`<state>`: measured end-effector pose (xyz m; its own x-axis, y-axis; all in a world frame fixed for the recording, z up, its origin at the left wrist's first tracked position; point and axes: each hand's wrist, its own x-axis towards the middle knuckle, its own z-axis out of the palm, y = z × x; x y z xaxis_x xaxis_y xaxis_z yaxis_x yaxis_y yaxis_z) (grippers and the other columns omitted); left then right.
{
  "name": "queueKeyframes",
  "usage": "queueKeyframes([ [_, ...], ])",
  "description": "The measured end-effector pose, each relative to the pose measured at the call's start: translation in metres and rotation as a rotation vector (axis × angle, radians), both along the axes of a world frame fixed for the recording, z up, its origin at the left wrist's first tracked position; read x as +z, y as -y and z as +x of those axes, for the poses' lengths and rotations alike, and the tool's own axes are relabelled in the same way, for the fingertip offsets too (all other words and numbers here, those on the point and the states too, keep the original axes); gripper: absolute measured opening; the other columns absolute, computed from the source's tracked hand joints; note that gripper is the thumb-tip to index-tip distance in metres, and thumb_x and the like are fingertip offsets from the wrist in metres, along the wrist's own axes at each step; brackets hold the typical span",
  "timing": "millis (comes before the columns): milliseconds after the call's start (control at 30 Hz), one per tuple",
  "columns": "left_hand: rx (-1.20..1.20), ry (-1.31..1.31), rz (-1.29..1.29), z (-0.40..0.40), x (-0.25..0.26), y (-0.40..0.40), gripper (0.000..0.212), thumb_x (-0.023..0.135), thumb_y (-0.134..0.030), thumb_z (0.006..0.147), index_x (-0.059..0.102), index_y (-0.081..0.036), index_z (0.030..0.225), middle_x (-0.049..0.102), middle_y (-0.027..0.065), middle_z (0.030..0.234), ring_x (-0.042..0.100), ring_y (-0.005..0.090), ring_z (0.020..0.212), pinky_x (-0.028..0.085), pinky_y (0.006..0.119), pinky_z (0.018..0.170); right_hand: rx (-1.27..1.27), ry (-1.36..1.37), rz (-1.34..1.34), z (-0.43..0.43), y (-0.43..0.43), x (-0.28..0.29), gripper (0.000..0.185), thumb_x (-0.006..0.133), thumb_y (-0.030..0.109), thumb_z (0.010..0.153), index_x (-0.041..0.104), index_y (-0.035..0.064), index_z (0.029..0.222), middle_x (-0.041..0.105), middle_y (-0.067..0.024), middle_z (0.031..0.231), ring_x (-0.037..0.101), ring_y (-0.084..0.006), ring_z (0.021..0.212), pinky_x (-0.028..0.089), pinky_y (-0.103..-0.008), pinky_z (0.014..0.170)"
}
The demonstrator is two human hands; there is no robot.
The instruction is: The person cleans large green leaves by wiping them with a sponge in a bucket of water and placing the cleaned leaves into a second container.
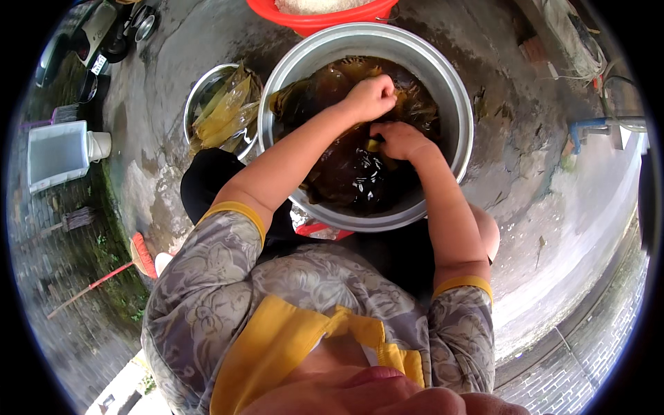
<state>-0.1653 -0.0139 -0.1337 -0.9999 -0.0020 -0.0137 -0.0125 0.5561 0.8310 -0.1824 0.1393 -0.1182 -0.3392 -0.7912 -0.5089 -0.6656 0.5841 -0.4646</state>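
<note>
A wide aluminium pot (461,129) stands before me, holding dark brown water (332,171) with large long leaves (358,67) soaking in it. My left hand (371,98) is curled over the middle of the pot, fingertips down by the wet leaves; whether it grips one is hidden. Just below and to the right, my right hand (403,140) dips its fingers to the water, pinching a yellow-green leaf (372,145). Left of the pot, a smaller metal basin (191,104) contains a bundle of wet, olive-yellow leaves (223,114).
Beyond the pot is a red plastic tub (306,22) with white grains (321,5), likely rice. A red broom (142,254), a white plastic bin (57,155) and a parked scooter (96,31) are on the left. Blue pipe (586,124) runs along the right.
</note>
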Motion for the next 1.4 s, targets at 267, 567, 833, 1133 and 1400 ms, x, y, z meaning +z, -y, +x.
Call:
queueKeyframes([
  [267, 0.028, 0.613, 1.096, -0.013, -0.05, 0.03, 0.035, 0.049, -0.005, 0.086, 0.051, -0.004, 0.121, 0.057, 0.0098, 0.112, 0.055, 0.0201, 0.103, 0.046, 0.034, 0.089, -0.398, -0.231, -0.268, -0.011, 0.012, -0.002, 0.028, 0.049, 0.011, 0.08, 0.049, 0.0075, 0.108, 0.056, -0.0218, 0.108, 0.054, -0.0388, 0.102, 0.043, -0.0431, 0.089],
  [567, 0.125, 0.674, 1.1, -0.001, -0.062, 0.031, 0.032, 0.053, -0.007, 0.086, 0.051, -0.006, 0.118, 0.06, 0.0083, 0.103, 0.061, 0.0206, 0.09, 0.05, 0.035, 0.077, -0.649, -0.469, -0.016, -0.029, 0.047, -0.023, 0.019, 0.04, 0.018, 0.09, 0.041, 0.0081, 0.106, 0.052, -0.0198, 0.104, 0.058, -0.0367, 0.095, 0.05, -0.0451, 0.078],
  [833, 0.331, 0.624, 1.196, 0.01, -0.046, 0.022, 0.033, 0.048, -0.002, 0.082, 0.053, -0.003, 0.115, 0.06, 0.0119, 0.099, 0.059, 0.025, 0.089, 0.049, 0.038, 0.078, -0.553, -0.379, -0.107, -0.008, 0.058, -0.02, 0.021, 0.047, 0.017, 0.086, 0.042, 0.0049, 0.102, 0.053, -0.0229, 0.106, 0.058, -0.0395, 0.094, 0.049, -0.0461, 0.081],
  [1133, 0.249, 0.847, 1.226, -0.013, -0.028, 0.04, 0.031, 0.048, -0.023, 0.09, 0.056, -0.004, 0.114, 0.063, 0.0111, 0.105, 0.06, 0.0222, 0.096, 0.047, 0.039, 0.088, -0.58, -0.514, -0.678, -0.062, 0.014, -0.005, 0.026, 0.057, 0.008, 0.076, 0.056, 0.0127, 0.102, 0.058, -0.0128, 0.098, 0.055, -0.0355, 0.092, 0.045, -0.0431, 0.081],
  [1400, 0.213, 0.89, 0.924, -0.044, -0.063, 0.066, 0.037, 0.062, -0.032, 0.084, 0.057, -0.006, 0.11, 0.064, 0.0073, 0.103, 0.06, 0.0165, 0.096, 0.047, 0.031, 0.084, -0.188, -0.802, -0.812, -0.013, 0.056, -0.036, 0.012, 0.06, 0.011, 0.07, 0.065, 0.0174, 0.079, 0.058, -0.0012, 0.082, 0.056, -0.0211, 0.08, 0.047, -0.0337, 0.073],
])
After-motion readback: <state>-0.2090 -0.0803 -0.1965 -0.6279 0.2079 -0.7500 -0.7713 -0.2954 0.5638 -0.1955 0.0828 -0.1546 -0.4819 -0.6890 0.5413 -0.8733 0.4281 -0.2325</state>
